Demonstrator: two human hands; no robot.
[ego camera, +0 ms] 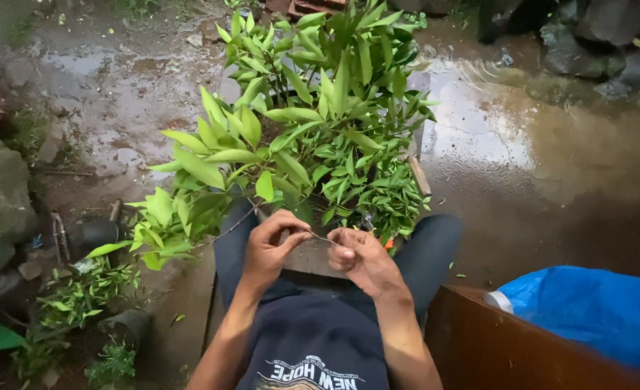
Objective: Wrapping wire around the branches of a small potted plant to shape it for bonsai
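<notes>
Hands meet at the lap below the leafy green potted shrub (312,130): left hand (271,249) and right hand (359,256) pinch a thin grey wire (322,237). Keeping it taut between fingertips should give control.

Head camera looks steeply down, close, seemingly from a seated person.

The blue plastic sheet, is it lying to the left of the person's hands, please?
No, the blue plastic sheet lies at the lower right, beyond the right hand, beside a brown wooden board.
</notes>
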